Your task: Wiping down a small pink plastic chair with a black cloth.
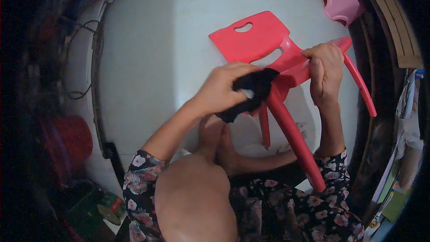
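A small red plastic chair (251, 38) lies tipped over in front of me, its backrest with an oval slot pointing away and its legs toward me and to the right. My left hand (224, 85) is closed round a bunched black cloth (253, 87), pressed against the chair near the top of one leg. My right hand (326, 69) grips the edge of the chair's seat, its fingers wrapped over the rim. The palm side of the right hand is partly hidden.
A pink plastic stool-like piece (340, 2) stands at the far right. A red tub-like thing (69, 143) is at the left. Papers (394, 166) are stacked along the right side. My bent leg (195, 197) and the pale floor (139, 62) lie below the chair.
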Demonstrator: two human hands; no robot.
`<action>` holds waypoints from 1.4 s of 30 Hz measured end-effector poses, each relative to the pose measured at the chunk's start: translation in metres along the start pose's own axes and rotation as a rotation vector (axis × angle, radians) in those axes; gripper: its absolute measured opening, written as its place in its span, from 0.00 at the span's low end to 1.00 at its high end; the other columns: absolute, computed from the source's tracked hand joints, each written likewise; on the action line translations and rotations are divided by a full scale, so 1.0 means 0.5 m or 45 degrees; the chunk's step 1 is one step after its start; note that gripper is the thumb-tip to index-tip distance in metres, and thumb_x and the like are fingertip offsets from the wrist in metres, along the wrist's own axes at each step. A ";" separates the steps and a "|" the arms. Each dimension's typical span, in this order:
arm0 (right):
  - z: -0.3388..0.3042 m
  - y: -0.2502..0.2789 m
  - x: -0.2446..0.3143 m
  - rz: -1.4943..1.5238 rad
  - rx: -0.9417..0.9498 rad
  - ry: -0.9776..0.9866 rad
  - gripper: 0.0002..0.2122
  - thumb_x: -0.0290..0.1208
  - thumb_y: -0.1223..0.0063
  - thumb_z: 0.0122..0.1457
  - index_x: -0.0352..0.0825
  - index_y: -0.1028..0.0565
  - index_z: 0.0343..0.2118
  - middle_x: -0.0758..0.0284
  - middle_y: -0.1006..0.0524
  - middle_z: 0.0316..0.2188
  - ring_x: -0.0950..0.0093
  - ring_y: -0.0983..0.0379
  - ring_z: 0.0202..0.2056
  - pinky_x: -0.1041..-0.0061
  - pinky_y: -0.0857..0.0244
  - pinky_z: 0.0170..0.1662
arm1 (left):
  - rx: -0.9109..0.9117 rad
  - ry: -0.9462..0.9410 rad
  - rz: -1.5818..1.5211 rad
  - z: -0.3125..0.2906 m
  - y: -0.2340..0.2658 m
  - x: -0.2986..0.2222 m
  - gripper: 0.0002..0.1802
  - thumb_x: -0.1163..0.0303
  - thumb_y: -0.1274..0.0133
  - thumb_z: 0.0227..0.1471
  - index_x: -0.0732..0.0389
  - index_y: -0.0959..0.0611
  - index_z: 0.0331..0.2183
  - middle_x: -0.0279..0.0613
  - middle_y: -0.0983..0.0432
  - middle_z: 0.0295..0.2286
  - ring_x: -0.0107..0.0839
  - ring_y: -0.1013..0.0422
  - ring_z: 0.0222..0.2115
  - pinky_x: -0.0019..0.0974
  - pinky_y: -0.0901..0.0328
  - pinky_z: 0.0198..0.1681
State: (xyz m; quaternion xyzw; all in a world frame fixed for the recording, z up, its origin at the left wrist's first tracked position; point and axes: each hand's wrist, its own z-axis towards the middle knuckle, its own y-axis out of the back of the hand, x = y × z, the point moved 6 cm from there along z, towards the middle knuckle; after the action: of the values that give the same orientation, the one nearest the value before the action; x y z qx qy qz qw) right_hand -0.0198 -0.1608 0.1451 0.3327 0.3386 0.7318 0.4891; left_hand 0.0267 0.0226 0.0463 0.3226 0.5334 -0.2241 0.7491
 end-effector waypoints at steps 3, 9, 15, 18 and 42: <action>0.014 -0.009 0.008 -0.015 0.013 -0.001 0.08 0.29 0.58 0.56 0.35 0.26 0.28 0.63 0.30 0.25 0.63 0.34 0.33 0.65 0.45 0.45 | -0.008 -0.037 0.396 -0.004 -0.032 0.008 0.29 0.75 0.44 0.32 0.65 0.25 0.43 0.52 0.27 0.38 0.48 0.30 0.41 0.41 0.34 0.45; -0.017 -0.015 -0.006 0.000 -0.039 0.041 0.08 0.30 0.57 0.56 0.35 0.27 0.33 0.61 0.29 0.33 0.62 0.34 0.39 0.65 0.46 0.48 | 0.251 0.254 0.932 -0.017 -0.098 0.176 0.21 0.74 0.42 0.32 0.62 0.24 0.35 0.46 0.26 0.35 0.49 0.31 0.38 0.47 0.33 0.40; -0.165 0.012 -0.038 0.537 0.088 -0.534 0.29 0.26 0.48 0.51 0.34 0.41 0.57 0.57 0.42 0.57 0.60 0.40 0.56 0.64 0.49 0.59 | -0.310 0.518 0.604 -0.036 -0.012 0.193 0.24 0.70 0.44 0.37 0.60 0.21 0.42 0.51 0.24 0.36 0.47 0.28 0.39 0.44 0.34 0.43; -0.276 0.046 -0.002 1.206 0.293 -1.334 0.31 0.23 0.50 0.50 0.33 0.44 0.59 0.59 0.39 0.55 0.64 0.34 0.51 0.67 0.41 0.54 | -0.400 0.493 0.572 -0.034 0.029 0.188 0.24 0.70 0.45 0.38 0.62 0.21 0.42 0.53 0.24 0.37 0.48 0.28 0.38 0.43 0.34 0.43; -0.103 0.082 0.033 1.789 0.523 -1.179 0.36 0.26 0.43 0.40 0.18 0.44 0.54 0.51 0.29 0.42 0.76 0.29 0.24 0.84 0.30 0.21 | -0.880 0.263 -0.197 -0.143 0.151 0.138 0.24 0.76 0.47 0.41 0.69 0.25 0.45 0.45 0.22 0.34 0.29 0.28 0.34 0.30 0.35 0.41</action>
State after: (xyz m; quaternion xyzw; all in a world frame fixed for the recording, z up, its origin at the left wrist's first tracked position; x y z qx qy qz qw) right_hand -0.0868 -0.1660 0.1533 0.8111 -0.0534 0.5797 -0.0576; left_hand 0.0543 0.1270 -0.0162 0.0303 0.6732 -0.0531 0.7369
